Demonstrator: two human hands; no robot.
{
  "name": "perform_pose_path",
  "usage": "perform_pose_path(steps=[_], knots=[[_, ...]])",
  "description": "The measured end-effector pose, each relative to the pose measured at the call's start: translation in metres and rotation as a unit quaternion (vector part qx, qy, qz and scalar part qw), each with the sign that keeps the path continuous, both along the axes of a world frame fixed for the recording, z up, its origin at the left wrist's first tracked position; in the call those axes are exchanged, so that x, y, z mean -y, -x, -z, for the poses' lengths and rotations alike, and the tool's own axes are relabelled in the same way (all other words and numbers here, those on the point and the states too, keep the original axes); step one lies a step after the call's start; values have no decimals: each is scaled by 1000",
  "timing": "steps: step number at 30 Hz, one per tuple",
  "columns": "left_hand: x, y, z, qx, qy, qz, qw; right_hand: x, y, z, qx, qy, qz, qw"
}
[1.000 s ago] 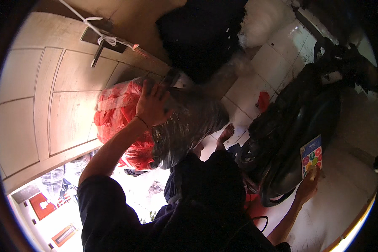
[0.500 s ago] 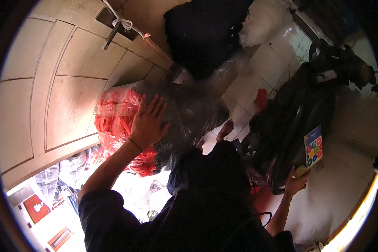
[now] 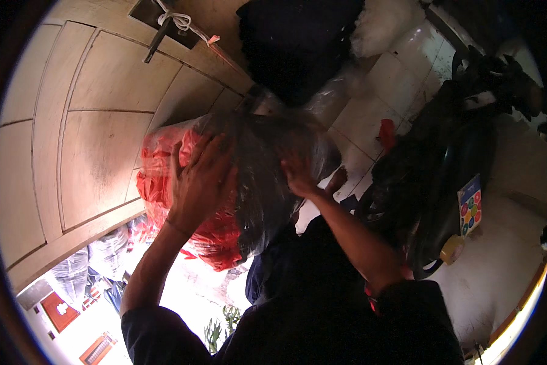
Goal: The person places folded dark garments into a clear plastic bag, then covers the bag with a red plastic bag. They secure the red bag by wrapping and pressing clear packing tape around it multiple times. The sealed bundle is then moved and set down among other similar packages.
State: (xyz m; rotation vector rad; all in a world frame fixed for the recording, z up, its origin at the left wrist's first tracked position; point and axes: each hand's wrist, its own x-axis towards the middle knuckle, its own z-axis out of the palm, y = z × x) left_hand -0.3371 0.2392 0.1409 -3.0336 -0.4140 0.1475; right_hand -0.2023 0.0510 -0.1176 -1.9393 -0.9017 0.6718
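A large clear plastic bag leans in front of me, packed with red bundles on its left and black stuff on its right. My left hand lies over the red side with its fingers spread on the plastic. Against the black side rests my right hand, fingers stretched out and dim in the shadow. Neither hand appears to grasp anything. A roll of yellowish tape sits at the rear end of a dark motorbike to my right.
A panelled wooden door with a corded handle stands on the left. Beyond the bag is a big black sack, beside a whitish bag. A colourful card shows by the motorbike. Several wrapped bundles lie outside.
My right hand has let go of the tape roll by the motorbike and come across to the bag's black side. My left hand has shifted slightly down and left on the red side.
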Motion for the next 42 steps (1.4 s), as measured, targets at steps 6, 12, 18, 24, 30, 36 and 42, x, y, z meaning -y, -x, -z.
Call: perform_pose_path(steps=[6, 12, 18, 24, 30, 36, 42], knots=[[-38, -52, 3, -44, 54, -3, 998, -1, 49, 103, -152, 61, 107, 981], [-79, -51, 70, -207, 57, 62, 975, -9, 48, 120, -139, 137, 140, 971], [-83, -28, 61, -141, 61, 86, 984, -10, 40, 118, -162, 152, 127, 967], [-78, 9, -3, 173, 132, -19, 976, -17, 34, 102, -188, -119, 62, 973], [-92, 239, 44, 333, 69, -396, 853, -53, 42, 70, -20, 87, -140, 986], [-46, 357, 166, 447, 186, -590, 646, -113, -11, -101, -4, -72, -95, 993], [-16, 298, 238, 539, 144, -593, 581, -220, 75, -236, 223, -57, -407, 884]])
